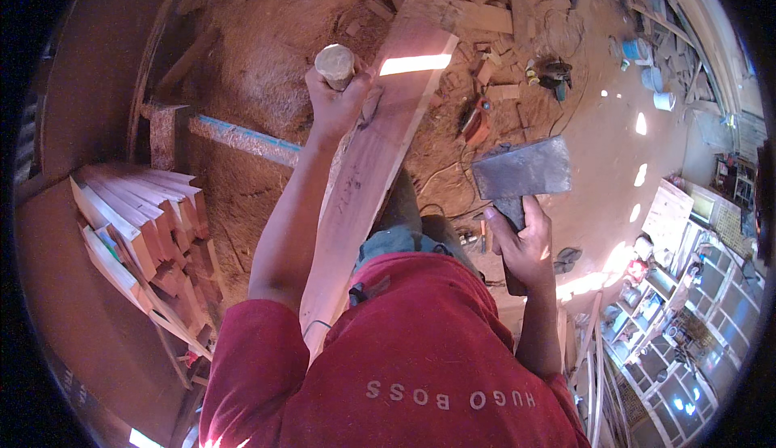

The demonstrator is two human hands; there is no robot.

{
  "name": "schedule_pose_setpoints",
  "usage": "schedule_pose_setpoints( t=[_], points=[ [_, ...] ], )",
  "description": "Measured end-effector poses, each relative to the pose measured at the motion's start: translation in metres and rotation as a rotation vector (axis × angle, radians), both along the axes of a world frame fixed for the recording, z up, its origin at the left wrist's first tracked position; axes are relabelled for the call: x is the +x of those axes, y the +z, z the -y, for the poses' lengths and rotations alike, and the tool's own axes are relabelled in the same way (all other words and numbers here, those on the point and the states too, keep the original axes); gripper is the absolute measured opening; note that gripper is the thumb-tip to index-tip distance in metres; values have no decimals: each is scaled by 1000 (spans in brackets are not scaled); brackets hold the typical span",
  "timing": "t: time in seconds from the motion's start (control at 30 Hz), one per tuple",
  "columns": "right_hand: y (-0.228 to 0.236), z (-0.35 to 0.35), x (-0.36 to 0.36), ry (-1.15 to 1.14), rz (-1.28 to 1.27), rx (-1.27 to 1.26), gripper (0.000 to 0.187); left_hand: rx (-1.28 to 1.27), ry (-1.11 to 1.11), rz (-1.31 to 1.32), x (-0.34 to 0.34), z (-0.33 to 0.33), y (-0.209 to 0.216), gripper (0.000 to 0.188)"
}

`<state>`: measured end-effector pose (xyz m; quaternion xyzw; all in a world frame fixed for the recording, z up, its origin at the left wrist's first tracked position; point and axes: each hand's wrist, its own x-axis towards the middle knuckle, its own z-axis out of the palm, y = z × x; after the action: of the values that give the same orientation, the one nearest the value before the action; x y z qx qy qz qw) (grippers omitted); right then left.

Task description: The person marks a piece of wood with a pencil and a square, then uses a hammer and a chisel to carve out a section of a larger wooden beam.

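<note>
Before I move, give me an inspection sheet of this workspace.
Surface: brown floor, dusty, with sunlit patches.
Work things: reddish plank, a bright sunlit band across it; round-ended tool, lower part unclear; mallet.
Clutter: wood scraps and an orange tool on the floor.
Grips: left grip closed on the round-ended tool; right grip closed on the mallet's handle.
Cables: thin cable near the orange tool.
Surroundings: stacked boards left; buckets right.

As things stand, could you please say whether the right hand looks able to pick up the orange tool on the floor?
Probably not: the right hand is gripping the mallet, which it would likely have to put down first, and the orange tool lies apart.
</note>
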<state>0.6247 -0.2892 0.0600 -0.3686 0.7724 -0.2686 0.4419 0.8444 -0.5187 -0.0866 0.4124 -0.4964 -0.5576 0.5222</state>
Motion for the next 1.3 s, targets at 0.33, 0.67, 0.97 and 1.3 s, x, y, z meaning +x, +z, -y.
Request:
schedule_pose_setpoints(
  t=[0.33, 0.67, 0.97, 1.3],
  points=[
    [-25, -15, -4, 72, -35, -169, 16, -143, -45, 104, -21, -18, -45, 9],
    [-3, -57, -5, -263, 163, -157, 16, -604, 145, 928, 49, -32, 7, 57],
    [-64, -155, -24, -239, 161, -32, 41, 128, -206, 1223, 155, -245, 54, 53],
    [-106, -144, -11, 369, 44, 79, 20, 366, 48, 1132, 261, -366, 72, 67]
  ],
)
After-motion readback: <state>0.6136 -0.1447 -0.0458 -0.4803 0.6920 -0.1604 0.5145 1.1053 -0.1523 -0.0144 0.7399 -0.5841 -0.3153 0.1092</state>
